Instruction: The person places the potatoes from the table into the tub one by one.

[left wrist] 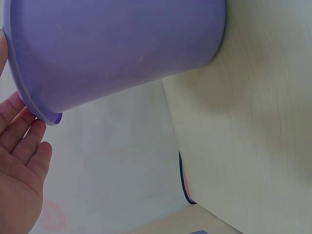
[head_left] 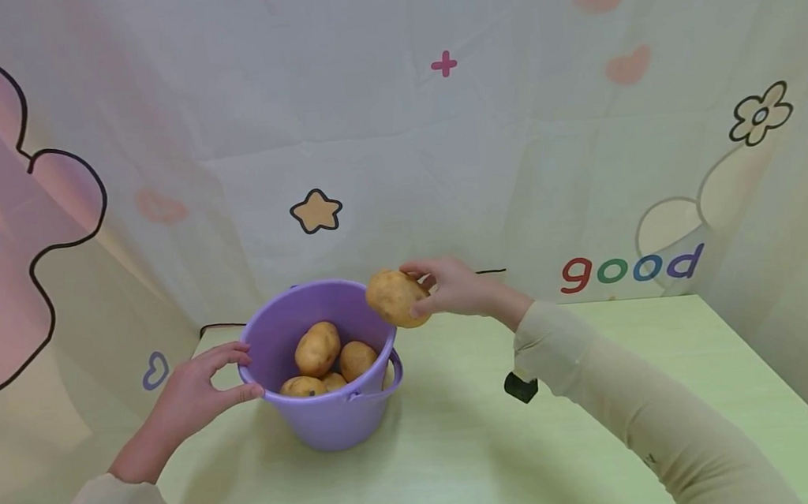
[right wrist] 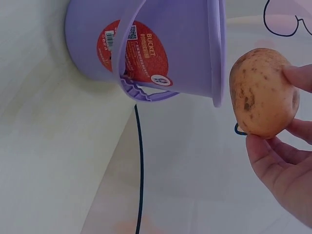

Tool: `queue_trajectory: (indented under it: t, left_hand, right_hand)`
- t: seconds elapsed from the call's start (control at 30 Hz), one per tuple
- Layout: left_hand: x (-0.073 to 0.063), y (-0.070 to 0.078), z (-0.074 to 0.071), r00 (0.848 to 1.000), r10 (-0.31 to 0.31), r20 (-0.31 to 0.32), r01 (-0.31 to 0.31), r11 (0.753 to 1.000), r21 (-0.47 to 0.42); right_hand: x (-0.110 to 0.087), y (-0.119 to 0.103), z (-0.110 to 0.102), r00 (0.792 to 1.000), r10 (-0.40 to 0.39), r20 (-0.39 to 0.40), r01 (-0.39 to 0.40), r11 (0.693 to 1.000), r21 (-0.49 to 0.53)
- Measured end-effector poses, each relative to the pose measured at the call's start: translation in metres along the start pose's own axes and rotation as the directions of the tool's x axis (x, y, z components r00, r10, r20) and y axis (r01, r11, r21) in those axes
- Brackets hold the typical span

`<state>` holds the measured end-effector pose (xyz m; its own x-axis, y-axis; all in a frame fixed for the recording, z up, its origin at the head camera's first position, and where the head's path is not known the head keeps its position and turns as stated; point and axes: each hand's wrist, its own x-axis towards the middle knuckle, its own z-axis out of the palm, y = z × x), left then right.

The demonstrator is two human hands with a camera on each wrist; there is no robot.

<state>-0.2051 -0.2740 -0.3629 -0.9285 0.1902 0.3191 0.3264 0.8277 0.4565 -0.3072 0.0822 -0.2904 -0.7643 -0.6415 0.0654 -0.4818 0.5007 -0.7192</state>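
A purple bucket point(head_left: 334, 416) stands upright on the table, with several potatoes point(head_left: 317, 349) inside. My left hand point(head_left: 197, 391) is at its left side, thumb and fingertips touching the rim. From the left wrist view, the fingers point(left wrist: 30, 141) look nearly straight and meet the rim's edge. My right hand point(head_left: 453, 286) holds one brown-spotted potato point(right wrist: 263, 92) between thumb and fingers. In the head view this potato is at the bucket's upper right, overlapping the rim; the right wrist view shows it just beyond the bucket's mouth.
The bucket's handle point(head_left: 394, 375) hangs down on its right side, near a red label point(right wrist: 146, 53). Pale green tabletop point(head_left: 602, 410) extends to the right and front. Behind it hangs a printed cloth point(head_left: 397, 165) with a star, hearts and lettering.
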Motion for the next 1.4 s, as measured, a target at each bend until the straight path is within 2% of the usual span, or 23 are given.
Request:
queue_trajectory:
  t: [0.27, 0.77, 1.4]
  left_hand:
    - [0.000, -0.001, 0.000, 1.000, -0.002, -0.001, 0.002, 1.000, -0.005]
    - [0.000, -0.002, 0.001, 1.000, -0.011, 0.001, 0.011, 1.000, -0.018]
    - [0.000, -0.004, 0.002, 1.000, -0.015, 0.000, 0.015, 1.000, -0.014]
  right_hand:
    - [0.007, -0.008, 0.006, 1.000, 0.013, -0.009, -0.014, 0.999, -0.042]
    - [0.018, -0.014, 0.019, 0.999, 0.021, 0.025, -0.022, 0.999, 0.041]
    - [0.034, -0.011, 0.041, 1.000, 0.003, -0.019, -0.002, 0.999, 0.054]
